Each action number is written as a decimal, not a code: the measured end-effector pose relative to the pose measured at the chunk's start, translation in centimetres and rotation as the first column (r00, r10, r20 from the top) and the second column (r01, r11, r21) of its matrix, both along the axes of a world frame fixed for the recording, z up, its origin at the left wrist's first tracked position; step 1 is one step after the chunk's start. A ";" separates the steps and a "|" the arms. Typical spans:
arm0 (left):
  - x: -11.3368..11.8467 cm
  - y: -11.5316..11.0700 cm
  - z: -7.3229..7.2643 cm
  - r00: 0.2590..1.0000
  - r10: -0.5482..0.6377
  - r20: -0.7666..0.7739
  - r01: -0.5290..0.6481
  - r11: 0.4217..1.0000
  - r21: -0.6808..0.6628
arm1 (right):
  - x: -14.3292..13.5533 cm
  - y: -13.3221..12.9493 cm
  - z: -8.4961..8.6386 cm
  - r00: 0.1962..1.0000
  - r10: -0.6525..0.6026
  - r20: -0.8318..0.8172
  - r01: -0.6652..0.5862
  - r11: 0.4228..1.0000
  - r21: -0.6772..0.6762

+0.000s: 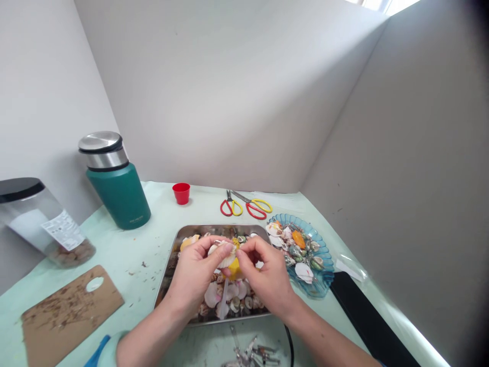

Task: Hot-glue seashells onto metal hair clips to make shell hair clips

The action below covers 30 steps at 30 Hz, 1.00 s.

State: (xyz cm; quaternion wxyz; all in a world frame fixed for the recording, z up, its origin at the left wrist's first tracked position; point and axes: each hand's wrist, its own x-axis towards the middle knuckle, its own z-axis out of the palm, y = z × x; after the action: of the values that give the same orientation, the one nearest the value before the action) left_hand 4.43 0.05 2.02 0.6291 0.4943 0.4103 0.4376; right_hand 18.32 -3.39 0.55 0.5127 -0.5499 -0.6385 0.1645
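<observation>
Above a metal tray [168, 275] of mixed shells, my left hand [200, 262] grips a white scallop shell [226, 256] between thumb and fingers. My right hand [263, 267] is at the shell's right edge, its thumb and index finger pinched together; whatever lies between them is too small to make out. Something yellow [235, 270] shows in the tray behind the hands. To the right stands a blue scalloped dish [321, 285] with shells and an orange piece [298, 239] in it.
Two pairs of scissors [231, 205] [255, 208] and a red cup [181, 194] lie behind the tray. At left are a green flask [120, 196], a clear jar [63, 229] and a brown board [72, 316]. Small metal clips [254, 354] lie in front; a black strip [370, 321] sits right.
</observation>
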 end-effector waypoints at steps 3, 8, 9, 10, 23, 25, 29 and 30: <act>0.0 0.1 -0.1 1.000 -0.006 0.005 0.006 1.000 0.007 | 0.0 -0.1 0.0 1.000 -0.002 0.006 0.002 1.000 -0.002; 0.1 0.2 -0.2 0.999 -0.007 0.037 0.008 1.000 -0.011 | 0.0 0.1 -0.2 1.000 -0.020 -0.001 0.020 0.999 -0.039; 0.1 0.2 -0.2 0.999 -0.012 0.039 0.012 1.000 -0.013 | 0.0 0.1 -0.3 1.000 -0.023 -0.006 0.023 0.999 -0.049; 0.1 0.2 -0.2 0.999 -0.018 0.040 0.019 1.000 -0.011 | 0.0 0.2 -0.3 1.000 -0.025 -0.013 0.025 0.998 -0.058; -0.4 0.2 0.0 0.989 -0.092 0.118 0.085 0.994 0.062 | 1.2 -0.9 0.1 0.988 0.004 -0.152 -0.018 0.996 -0.093; -0.8 0.2 -0.2 0.987 -0.078 0.142 0.068 0.995 0.074 | 2.2 -1.4 -0.4 0.982 -0.090 -0.166 0.091 0.996 0.002; -2.5 -0.1 -0.2 0.983 0.004 0.186 -0.017 0.997 0.069 | 5.5 -2.3 -2.3 0.908 -0.357 -0.220 0.391 0.910 0.137; -3.0 -0.3 -0.2 0.981 0.032 0.193 -0.045 0.997 0.059 | 6.5 -2.5 -2.8 0.881 -0.422 -0.215 0.459 0.873 0.168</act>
State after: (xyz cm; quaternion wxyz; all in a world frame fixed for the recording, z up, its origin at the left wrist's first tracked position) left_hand 1.40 -0.26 1.78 0.6412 0.4615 0.3433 0.5080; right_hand 24.80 -5.88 -2.29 0.6457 -0.6066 -0.4634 0.0202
